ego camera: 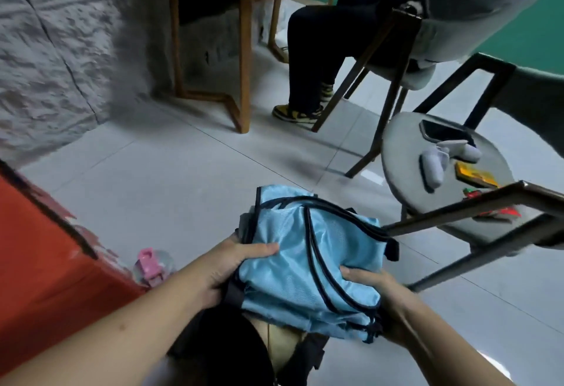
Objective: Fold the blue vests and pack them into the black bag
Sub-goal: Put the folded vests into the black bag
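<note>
Lowering Folded Vests Toward the Bag

Item: stack of folded blue vests [308,260], dark-trimmed, held directly above the black bag [241,352], whose tan-lined mouth shows just beneath the stack.

Grip: left hand [235,266] clamps the stack's left edge, thumb on top, fingers curled underneath. Right hand [375,291] clamps the right edge, thumb pressed on the fabric, remaining fingers hidden below.

Handling note: the slippery mesh layers likely slide apart; both thumbs should keep pressure while the stack descends level into the bag's mouth.

Nearby: grey chair [406,153], right of the bag; pink-lidded bottle [152,266], left of it.
</note>
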The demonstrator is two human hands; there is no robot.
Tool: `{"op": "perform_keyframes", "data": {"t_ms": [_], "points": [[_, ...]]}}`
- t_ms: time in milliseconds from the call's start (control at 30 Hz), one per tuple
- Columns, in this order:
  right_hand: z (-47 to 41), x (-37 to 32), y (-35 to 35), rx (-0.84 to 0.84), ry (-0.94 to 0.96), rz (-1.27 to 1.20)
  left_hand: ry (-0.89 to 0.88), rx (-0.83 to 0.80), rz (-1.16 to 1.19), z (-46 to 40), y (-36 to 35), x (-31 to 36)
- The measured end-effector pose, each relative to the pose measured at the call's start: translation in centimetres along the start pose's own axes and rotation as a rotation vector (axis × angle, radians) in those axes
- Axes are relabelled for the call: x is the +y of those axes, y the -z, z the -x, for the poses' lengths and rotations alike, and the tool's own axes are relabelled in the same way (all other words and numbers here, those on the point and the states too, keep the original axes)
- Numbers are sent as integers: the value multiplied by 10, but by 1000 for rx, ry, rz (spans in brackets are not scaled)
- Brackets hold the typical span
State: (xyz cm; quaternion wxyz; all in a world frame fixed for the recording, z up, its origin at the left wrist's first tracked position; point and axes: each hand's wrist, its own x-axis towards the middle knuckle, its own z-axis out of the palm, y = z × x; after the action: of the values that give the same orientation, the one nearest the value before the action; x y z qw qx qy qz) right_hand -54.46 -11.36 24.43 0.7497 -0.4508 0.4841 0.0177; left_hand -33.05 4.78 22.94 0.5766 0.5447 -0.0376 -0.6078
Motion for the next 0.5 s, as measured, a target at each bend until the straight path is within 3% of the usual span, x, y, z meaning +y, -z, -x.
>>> {"op": "perform_keyframes", "data": {"t_ms": [200, 500], "points": [[-17, 25, 41, 134, 20, 0, 25, -67, 33, -52, -13, -56], [-76, 66, 81, 71, -115, 180, 27, 120, 236, -76, -15, -183]]}}
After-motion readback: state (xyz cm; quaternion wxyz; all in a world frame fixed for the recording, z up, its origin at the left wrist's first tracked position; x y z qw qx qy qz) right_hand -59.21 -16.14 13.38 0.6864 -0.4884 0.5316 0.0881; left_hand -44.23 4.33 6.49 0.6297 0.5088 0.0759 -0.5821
